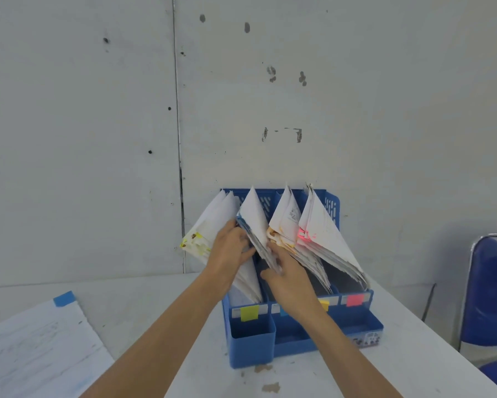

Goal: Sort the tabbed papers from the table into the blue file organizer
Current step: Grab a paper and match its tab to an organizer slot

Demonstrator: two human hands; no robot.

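The blue file organizer stands on the white table against the wall, its slots marked with yellow, blue, orange and pink labels. Each slot holds leaning papers. My left hand presses between the yellow-tabbed stack and the blue-tabbed stack, fingers curled at that stack's left edge. My right hand holds the lower front edge of the blue-tabbed stack. To the right lean orange-tabbed papers and pink-tabbed papers.
On the table at the lower left lies a pile of papers with a blue tab on the top sheet. A blue chair stands at the right past the table edge. The wall rises right behind the organizer.
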